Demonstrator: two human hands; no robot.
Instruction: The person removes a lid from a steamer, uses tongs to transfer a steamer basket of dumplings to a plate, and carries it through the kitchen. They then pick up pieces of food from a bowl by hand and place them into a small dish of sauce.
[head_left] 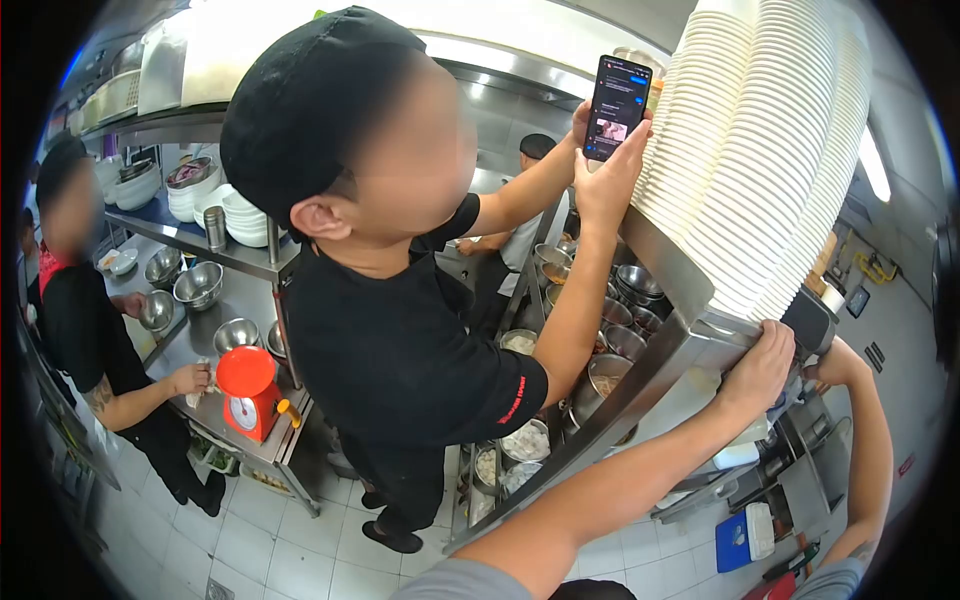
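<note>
My left hand [762, 368] is at the end corner of a steel shelf [705, 325], its fingers bent over the metal edge. Tall stacks of white ribbed dishes [745, 150] rise from that shelf, just above the hand. At the far right my right hand [838, 362] has its fingers curled in, just below a black box-like device [808, 320]. What those fingers hold, if anything, is hidden. Close in front of me a person in a black cap and shirt [400, 340] holds up a phone [616, 108] with both hands.
Metal pots and tubs of food [525, 440] fill the counter beneath the shelf. On the left, another person [110, 370] stands at a steel table with metal bowls [198, 285] and a red scale [250, 392]. A blue and white box [745, 535] is on the tiled floor.
</note>
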